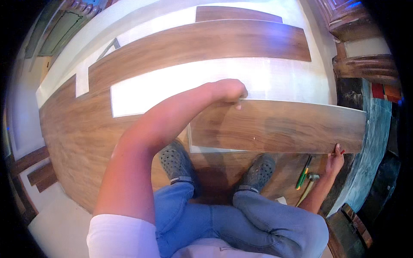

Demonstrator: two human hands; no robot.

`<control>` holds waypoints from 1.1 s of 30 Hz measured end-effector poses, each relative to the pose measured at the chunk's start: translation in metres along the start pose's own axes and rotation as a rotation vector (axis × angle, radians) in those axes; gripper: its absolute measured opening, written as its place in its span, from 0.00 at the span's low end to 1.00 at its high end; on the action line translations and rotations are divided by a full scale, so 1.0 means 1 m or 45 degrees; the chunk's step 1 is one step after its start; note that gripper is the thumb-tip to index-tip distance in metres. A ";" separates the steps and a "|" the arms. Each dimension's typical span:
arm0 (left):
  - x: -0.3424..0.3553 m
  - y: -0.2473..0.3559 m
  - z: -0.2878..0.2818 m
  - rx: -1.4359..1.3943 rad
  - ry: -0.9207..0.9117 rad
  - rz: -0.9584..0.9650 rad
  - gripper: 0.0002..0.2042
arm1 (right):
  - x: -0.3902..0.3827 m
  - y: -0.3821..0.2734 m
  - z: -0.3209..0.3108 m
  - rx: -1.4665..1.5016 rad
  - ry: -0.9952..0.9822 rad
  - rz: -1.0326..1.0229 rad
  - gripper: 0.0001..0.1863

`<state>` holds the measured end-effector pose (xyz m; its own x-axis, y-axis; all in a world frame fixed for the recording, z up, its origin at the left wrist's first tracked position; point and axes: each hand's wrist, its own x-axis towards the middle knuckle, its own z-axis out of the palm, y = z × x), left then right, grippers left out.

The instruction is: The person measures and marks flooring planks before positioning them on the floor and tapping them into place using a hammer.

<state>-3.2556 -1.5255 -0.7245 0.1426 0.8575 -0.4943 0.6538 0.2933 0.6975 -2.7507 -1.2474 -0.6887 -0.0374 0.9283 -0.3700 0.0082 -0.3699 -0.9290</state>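
A brown plank (279,125) is lying at three o'clock — the curled left hand (231,90) is touching its ten-o'clock edge, the right hand (334,163) its four-o'clock corner — whether either is pinching, I cannot tell.

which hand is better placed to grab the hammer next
Probably the right hand: it is at the near right corner of the plank, and the hammer lies close beside its forearm. The left hand is at the far edge, farther off.
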 end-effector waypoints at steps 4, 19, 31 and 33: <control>0.003 -0.009 0.009 0.044 -0.008 0.065 0.16 | 0.008 0.016 -0.008 -0.022 0.032 0.033 0.09; 0.008 -0.016 0.026 0.063 -0.043 0.034 0.17 | -0.013 0.012 0.016 -0.065 0.083 0.081 0.08; -0.002 -0.004 0.025 0.101 -0.022 0.077 0.16 | 0.005 0.017 -0.020 -0.157 0.052 0.127 0.09; -0.007 -0.001 0.026 0.090 -0.024 0.041 0.16 | -0.001 0.017 -0.011 -0.134 0.043 0.128 0.09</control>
<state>-3.2376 -1.5428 -0.7351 0.1777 0.8578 -0.4822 0.6993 0.2347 0.6752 -2.7399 -1.2540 -0.7039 0.0029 0.8882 -0.4594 0.1147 -0.4567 -0.8822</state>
